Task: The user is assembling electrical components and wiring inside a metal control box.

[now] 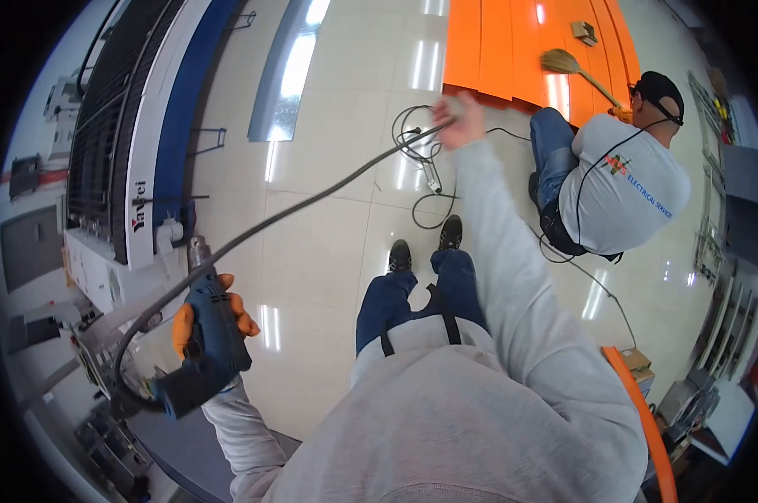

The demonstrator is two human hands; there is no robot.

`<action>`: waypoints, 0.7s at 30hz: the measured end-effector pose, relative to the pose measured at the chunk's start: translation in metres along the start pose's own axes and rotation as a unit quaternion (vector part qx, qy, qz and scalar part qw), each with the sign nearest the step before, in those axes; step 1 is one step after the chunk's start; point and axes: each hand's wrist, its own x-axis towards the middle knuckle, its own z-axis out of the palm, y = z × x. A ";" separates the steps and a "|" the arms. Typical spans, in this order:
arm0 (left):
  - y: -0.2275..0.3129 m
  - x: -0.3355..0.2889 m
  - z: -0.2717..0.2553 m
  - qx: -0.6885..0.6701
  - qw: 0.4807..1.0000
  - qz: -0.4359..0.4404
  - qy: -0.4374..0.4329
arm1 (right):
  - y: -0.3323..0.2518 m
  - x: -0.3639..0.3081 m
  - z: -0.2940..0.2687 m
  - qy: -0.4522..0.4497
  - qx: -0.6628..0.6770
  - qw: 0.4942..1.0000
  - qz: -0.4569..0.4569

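My left hand (186, 331), in an orange glove, grips a blue electric drill (209, 323) with its chuck pointing up, at the lower left. A grey cable (312, 197) runs from the drill's base in a loop and stretches up to my right hand (457, 119). That hand is raised far forward, closed on the cable. More black cable (421, 168) lies coiled on the tiled floor beyond my shoes (425, 243).
A person in a white shirt and black cap (618, 180) crouches at the right beside orange panels (530, 46), holding a broom (576, 71). A large white and blue machine (144, 142) runs along the left. Shelving stands at the right edge.
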 end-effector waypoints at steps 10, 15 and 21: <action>-0.069 -0.093 -0.157 -0.005 0.957 -0.040 0.287 | -0.114 -0.151 0.166 -0.436 -0.141 0.885 -0.084; -0.104 -0.135 -0.209 0.075 0.900 -0.079 0.422 | -0.146 -0.154 0.191 -0.329 -0.178 0.915 -0.154; -0.130 -0.124 -0.204 -0.226 0.954 -0.064 0.186 | -0.158 -0.151 0.217 -0.493 -0.288 0.818 -0.064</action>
